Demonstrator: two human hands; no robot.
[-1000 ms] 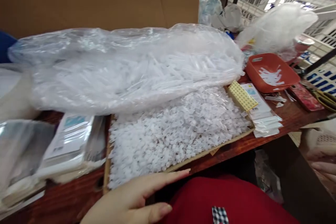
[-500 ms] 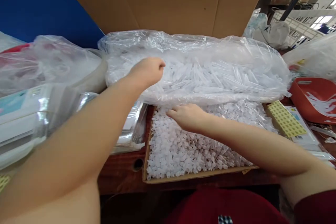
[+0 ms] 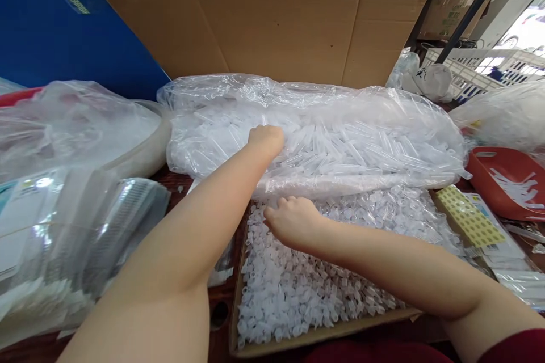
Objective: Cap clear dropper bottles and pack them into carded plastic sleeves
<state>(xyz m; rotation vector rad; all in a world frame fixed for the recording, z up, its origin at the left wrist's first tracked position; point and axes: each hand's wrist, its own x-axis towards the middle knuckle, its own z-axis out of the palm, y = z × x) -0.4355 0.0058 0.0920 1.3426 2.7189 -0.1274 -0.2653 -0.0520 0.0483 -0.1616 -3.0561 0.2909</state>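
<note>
A big clear plastic bag (image 3: 340, 136) full of small clear tubes lies across the table. My left hand (image 3: 266, 140) is curled into a fist and rests on the bag's top; what its fingers hold is hidden. Just below the bag sits a shallow cardboard tray (image 3: 323, 336) heaped with small white caps (image 3: 306, 289). My right hand (image 3: 293, 221) lies on the caps at the bag's lower edge, fingers curled under. Whether it grips anything is not visible.
A large cardboard sheet (image 3: 276, 11) and a blue panel (image 3: 51, 22) stand behind. Bagged packets (image 3: 63, 221) pile up at the left. At the right are a red tray (image 3: 511, 181), a yellow dotted card (image 3: 468, 215) and white crates (image 3: 481, 68).
Both hands have come up from near my body onto the bag and the caps. Since half a second ago the left fist has sunk onto the bag and the right fingers have curled in.
</note>
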